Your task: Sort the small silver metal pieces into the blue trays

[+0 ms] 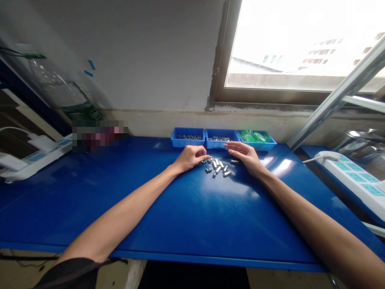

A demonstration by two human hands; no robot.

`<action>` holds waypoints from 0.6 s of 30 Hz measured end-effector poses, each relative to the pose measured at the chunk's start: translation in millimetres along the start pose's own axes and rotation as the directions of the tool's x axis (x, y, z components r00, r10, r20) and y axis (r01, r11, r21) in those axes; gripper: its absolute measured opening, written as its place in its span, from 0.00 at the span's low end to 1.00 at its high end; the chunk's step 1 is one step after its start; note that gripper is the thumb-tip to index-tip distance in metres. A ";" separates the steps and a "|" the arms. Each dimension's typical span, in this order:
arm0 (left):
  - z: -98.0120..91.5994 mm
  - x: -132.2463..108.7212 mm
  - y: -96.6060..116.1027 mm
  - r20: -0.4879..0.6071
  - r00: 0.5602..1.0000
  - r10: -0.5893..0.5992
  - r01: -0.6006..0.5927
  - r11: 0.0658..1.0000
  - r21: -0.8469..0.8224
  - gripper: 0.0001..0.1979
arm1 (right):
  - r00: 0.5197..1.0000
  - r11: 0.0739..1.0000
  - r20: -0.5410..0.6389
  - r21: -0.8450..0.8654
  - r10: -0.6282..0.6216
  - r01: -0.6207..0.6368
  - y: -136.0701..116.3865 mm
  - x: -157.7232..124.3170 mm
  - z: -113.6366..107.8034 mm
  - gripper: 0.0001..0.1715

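I watch a loose cluster of small silvery oblong metal pieces (217, 169) on the glossy blue desk (168, 216). At ten o'clock of it, the left hand (192, 157) brings thumb and forefinger together; I can't tell whether they grip a piece, and a shallow pinch could let one slip. At two o'clock the right hand (244, 154) is loosely spread; a sideways sweep could scatter pieces across the smooth surface. Its fingertips overlap the blue plastic middle bin (212, 144) at twelve, so a careless push could jog that.
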State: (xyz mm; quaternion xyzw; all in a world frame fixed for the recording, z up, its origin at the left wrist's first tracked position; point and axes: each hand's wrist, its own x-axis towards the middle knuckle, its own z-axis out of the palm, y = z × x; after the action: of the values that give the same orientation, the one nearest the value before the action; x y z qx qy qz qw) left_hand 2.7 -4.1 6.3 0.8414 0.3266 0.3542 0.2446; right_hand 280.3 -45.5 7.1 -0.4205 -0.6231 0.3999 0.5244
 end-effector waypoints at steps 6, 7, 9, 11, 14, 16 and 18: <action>-3.7 4.3 -1.9 -0.143 0.970 -0.197 0.172 0.971 -0.167 0.30 | 0.999 0.999 -0.013 -0.015 0.029 -0.030 -4.2 -1.1 0.5 0.27; -4.7 4.6 -1.6 -0.143 0.963 -0.227 0.193 0.957 -0.217 0.30 | 0.999 0.999 -0.015 -0.015 0.030 -0.031 -4.7 -1.2 0.6 0.27; -6.3 4.9 -0.5 -0.134 0.950 -0.282 0.225 0.915 -0.334 0.30 | 0.999 0.999 -0.018 -0.013 0.032 -0.033 -5.1 -1.3 0.7 0.27; -7.3 5.1 0.6 -0.120 0.939 -0.322 0.240 0.865 -0.440 0.29 | 0.999 0.999 -0.020 -0.011 0.032 -0.033 -4.6 -1.3 0.4 0.26; -7.7 5.4 0.5 -0.118 0.931 -0.346 0.247 0.834 -0.493 0.29 | 0.999 1.000 -0.023 -0.007 0.029 -0.029 -3.2 -0.9 -0.2 0.26; -7.4 5.4 -0.7 -0.111 0.935 -0.337 0.252 0.851 -0.461 0.28 | 0.999 1.000 -0.025 -0.007 0.025 -0.026 -2.3 -0.6 -0.4 0.25; -7.1 5.2 -1.8 -0.090 0.942 -0.322 0.260 0.874 -0.411 0.29 | 0.999 1.000 -0.027 -0.013 0.021 -0.022 -1.7 -0.5 -0.4 0.24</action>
State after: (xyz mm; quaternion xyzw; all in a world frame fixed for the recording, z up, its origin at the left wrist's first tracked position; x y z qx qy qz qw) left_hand -0.5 2.2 11.8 0.6860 0.3899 0.4359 0.4329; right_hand 280.5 -46.5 8.6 -0.4359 -0.6141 0.3958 0.5256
